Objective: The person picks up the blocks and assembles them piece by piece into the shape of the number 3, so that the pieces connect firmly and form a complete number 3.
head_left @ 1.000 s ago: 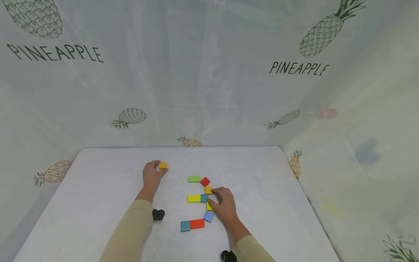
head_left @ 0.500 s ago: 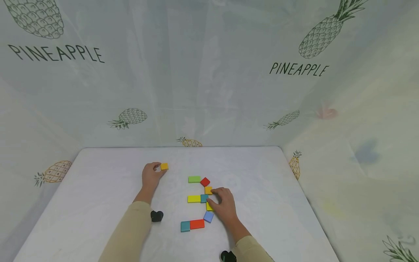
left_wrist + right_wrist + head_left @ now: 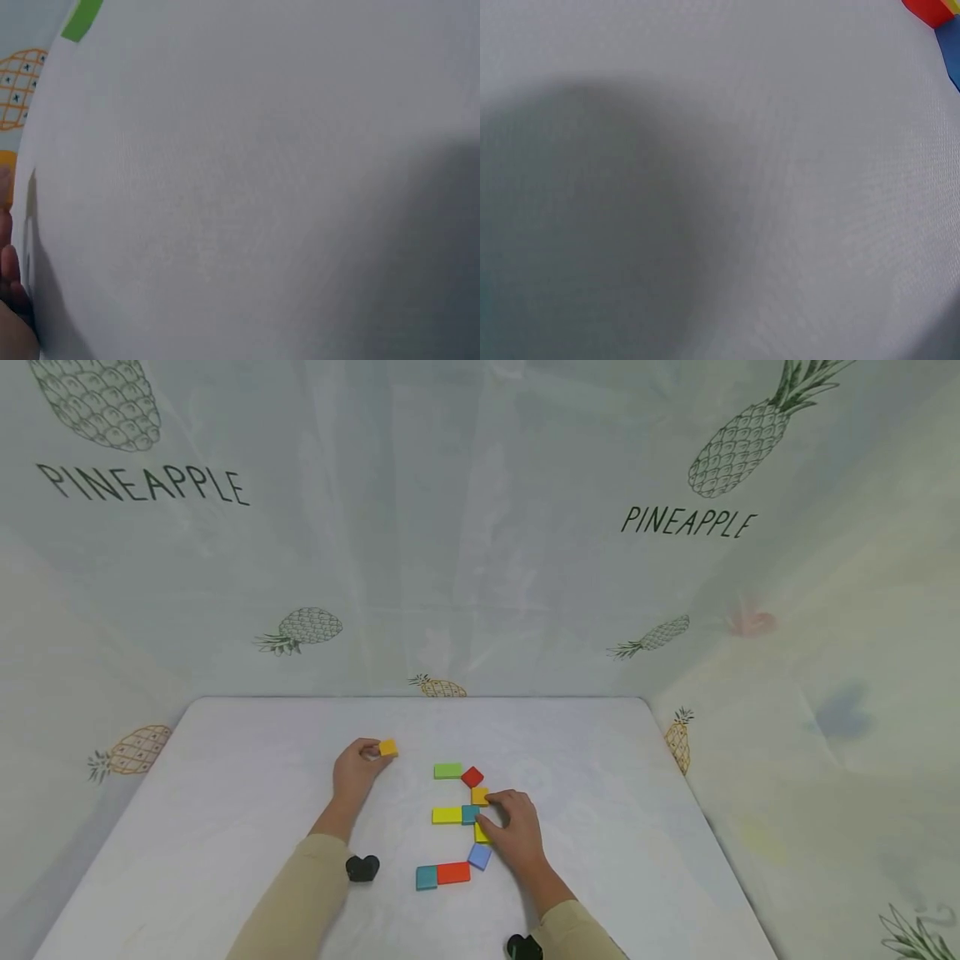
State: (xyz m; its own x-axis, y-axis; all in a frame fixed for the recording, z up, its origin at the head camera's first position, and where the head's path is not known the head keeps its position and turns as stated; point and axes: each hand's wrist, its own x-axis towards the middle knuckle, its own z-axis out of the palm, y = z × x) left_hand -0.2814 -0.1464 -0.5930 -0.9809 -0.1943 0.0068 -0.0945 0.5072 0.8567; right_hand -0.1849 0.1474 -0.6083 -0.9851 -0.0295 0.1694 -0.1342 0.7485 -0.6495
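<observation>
My left hand (image 3: pixel 354 775) pinches a small orange-yellow block (image 3: pixel 387 747) between fingertips and thumb, left of the other blocks. At the left wrist view's edge the held block (image 3: pixel 7 176) shows beside my fingers. My right hand (image 3: pixel 517 831) rests along the right side of a zigzag column, index finger at an orange block (image 3: pixel 478 796), thumb at a teal block (image 3: pixel 469 814) and partly over a yellow block (image 3: pixel 482 833). A red block (image 3: pixel 472 777) is turned cornerwise above them; a blue block (image 3: pixel 480 857) lies tilted below.
Leftward from the column lie a green block (image 3: pixel 447 771), a long yellow block (image 3: pixel 447 816), and a red block (image 3: pixel 453 872) joined to a teal block (image 3: pixel 426 877). The white tabletop (image 3: pixel 247 777) meets a pineapple-printed curtain (image 3: pixel 480 527).
My left hand has moved slightly right and nearer with the orange-yellow block, which has turned a little. My right hand stays in place, and the laid blocks keep their arrangement.
</observation>
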